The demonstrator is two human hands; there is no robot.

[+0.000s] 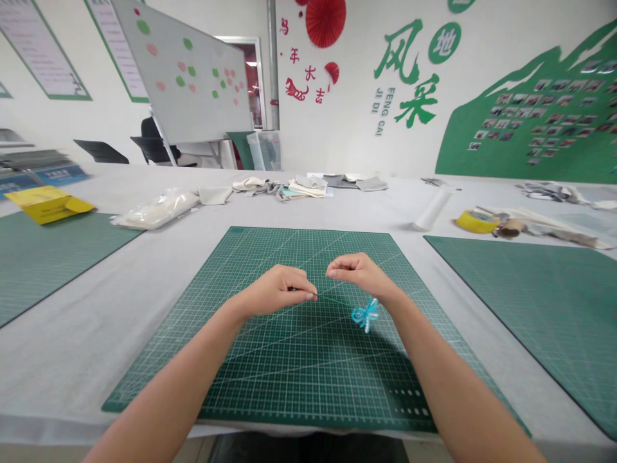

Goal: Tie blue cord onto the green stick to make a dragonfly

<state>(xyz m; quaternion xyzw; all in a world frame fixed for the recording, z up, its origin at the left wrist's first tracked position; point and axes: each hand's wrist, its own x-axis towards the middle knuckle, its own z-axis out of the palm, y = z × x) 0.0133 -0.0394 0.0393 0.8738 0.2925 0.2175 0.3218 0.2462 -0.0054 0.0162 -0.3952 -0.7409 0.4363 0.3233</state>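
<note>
Left hand: closed, pinching green stem. Right hand: half-curled, apart from stem; grip cannot be told. Blue ornament: at stem's end, over cutting mat.

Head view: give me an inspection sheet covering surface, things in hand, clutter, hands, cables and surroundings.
Surface: green gridded mat on a pale tablecloth.
Job's things: blue ornament at the end of a thin green stem, over the mat.
Clutter: yellow roll, clear-wrapped packet and yellow card item around the mat; fabric pieces beyond it.
Hands: left hand pinches the stem; right hand near it, fingers bent, grip unclear.
Cables: nothing seen.
Surroundings: whiteboard, red paper fan, green wall display.
</note>
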